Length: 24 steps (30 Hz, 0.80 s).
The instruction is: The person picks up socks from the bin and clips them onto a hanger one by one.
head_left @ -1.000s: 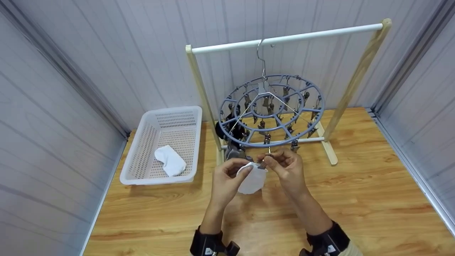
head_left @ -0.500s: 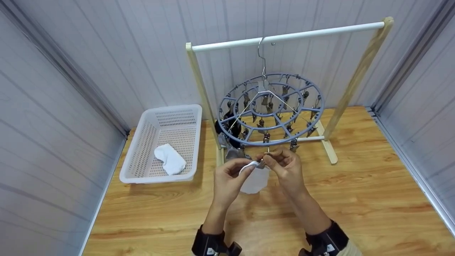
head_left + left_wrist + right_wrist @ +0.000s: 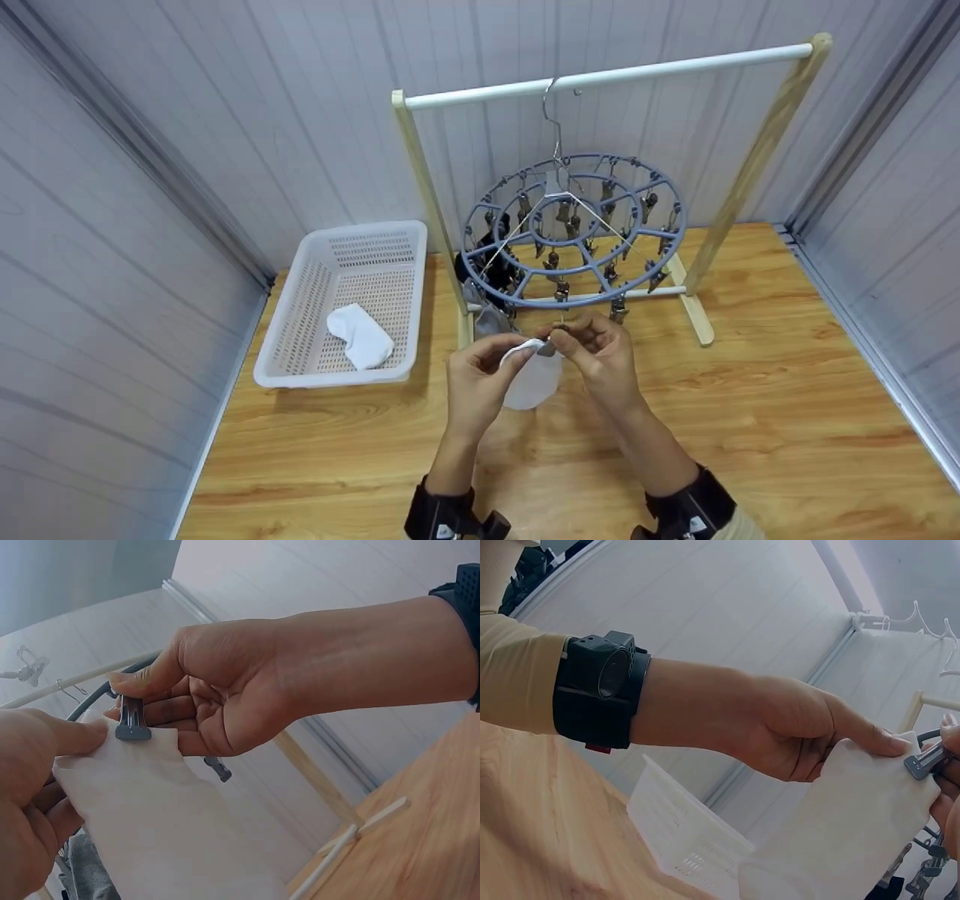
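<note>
My left hand pinches the top edge of a white sock between thumb and fingers. My right hand holds a metal clip by its upper end, thumb on the near side. In the left wrist view the clip's mouth lies over the sock's top edge, just beside my left thumb. The sock hangs below both hands, in front of the round blue-grey clip hanger. From the right wrist, my left hand shows on the sock's other top corner. The clip's inner faces are hidden.
The hanger hooks over the white bar of a wooden rack. Several metal clips dangle from it; black and grey cloth items hang at its left. A white basket at the left contains another white sock.
The sock and my left hand shifted slightly right, then back left. The clip in my right hand moved slightly left, and the hanger swayed a little. Both hands keep their holds.
</note>
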{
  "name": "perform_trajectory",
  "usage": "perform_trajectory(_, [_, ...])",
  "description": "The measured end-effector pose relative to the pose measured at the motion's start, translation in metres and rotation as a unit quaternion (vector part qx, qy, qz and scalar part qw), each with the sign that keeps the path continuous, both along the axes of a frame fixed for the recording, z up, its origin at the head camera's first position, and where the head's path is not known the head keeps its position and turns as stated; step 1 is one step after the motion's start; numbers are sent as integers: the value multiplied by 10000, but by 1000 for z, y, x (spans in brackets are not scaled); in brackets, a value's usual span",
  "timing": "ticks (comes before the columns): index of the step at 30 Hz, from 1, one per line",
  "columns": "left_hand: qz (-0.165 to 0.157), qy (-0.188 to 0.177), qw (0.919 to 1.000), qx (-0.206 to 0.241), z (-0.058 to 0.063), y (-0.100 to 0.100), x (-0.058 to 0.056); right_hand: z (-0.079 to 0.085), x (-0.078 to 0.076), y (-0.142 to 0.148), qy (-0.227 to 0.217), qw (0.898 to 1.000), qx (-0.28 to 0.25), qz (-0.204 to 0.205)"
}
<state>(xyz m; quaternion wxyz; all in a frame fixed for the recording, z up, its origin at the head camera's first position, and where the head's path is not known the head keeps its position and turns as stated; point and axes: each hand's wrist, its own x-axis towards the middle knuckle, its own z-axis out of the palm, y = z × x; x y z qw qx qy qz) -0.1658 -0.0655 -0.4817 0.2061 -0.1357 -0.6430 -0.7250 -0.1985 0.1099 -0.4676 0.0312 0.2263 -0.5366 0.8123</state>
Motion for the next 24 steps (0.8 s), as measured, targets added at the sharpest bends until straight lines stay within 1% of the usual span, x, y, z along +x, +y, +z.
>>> perform_trajectory(5, [-16,95,9999,54,0,-1,0,0,0,-2,67,9999,77,-9])
perform_trajectory(9, [-40,127,9999,95,-1,-2,-1,1,1,-3,-25,9996,280,-86])
perform_trajectory(13, [-33,172,9998,46,-2,-4,-2,3,2,-5,-162,9985,496,-148])
perform_trajectory(19, [38,147,9999,-6,0,-8,-2,5,0,-2,-203,9971,721,-138])
perform_trajectory(24, [142,129,9998,-30,0,-13,-3,11,-4,5,-294,9954,829,-375])
